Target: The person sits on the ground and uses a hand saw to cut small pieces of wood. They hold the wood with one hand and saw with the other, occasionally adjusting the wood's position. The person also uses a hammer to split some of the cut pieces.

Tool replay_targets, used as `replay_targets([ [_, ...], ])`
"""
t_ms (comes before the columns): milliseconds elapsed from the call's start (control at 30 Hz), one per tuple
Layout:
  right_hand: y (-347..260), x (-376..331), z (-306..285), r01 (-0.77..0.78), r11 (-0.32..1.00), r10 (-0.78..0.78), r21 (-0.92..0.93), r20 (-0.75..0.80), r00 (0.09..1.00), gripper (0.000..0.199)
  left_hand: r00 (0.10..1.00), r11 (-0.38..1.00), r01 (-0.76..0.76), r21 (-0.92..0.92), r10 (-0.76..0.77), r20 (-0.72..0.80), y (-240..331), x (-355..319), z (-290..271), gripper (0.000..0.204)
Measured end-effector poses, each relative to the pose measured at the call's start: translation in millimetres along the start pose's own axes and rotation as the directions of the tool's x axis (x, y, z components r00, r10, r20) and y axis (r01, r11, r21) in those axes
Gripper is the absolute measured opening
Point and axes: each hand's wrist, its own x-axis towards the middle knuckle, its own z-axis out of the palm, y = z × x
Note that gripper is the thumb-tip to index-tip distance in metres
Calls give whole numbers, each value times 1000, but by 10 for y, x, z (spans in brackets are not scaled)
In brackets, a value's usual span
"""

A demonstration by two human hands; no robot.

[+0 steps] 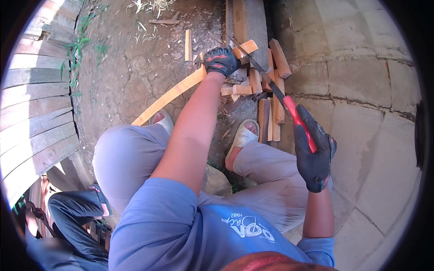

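My left hand (pixel 221 61), in a black glove with red marks, is closed over a long light wooden strip (pixel 169 95). The strip slants from beside my left knee up to the right, and its far end sticks out past my fingers over a thick wooden beam. In my right hand (pixel 314 149), gloved alike, is the red handle of a long, narrow dark-bladed tool (pixel 275 90). Its blade reaches up and left across the strip's far end, just right of my left hand. Whether the edge has teeth, I cannot tell.
The thick beam (pixel 257 27) lies lengthwise ahead. Several cut wood blocks (pixel 280 58) are heaped around its near end, close to my right foot. A concrete wall (pixel 352 86) stands on the right, a plank fence (pixel 38 99) on the left. Another person's leg (pixel 74 207) shows at lower left.
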Motion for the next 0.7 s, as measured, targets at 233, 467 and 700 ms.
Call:
replay_targets([
  [233,-195,347,130,-91,993,88,77,36,995,35,999,999,-5,-32,4,-33,-24,-12,18,47],
  [467,-315,197,433,143,979,-148,-146,-30,989,37,996,999,-49,-15,47,-80,-78,7,76,42],
  [700,84,-210,98,-222,974,223,44,-28,974,38,986,993,-117,4,117,-118,169,-349,415,30],
])
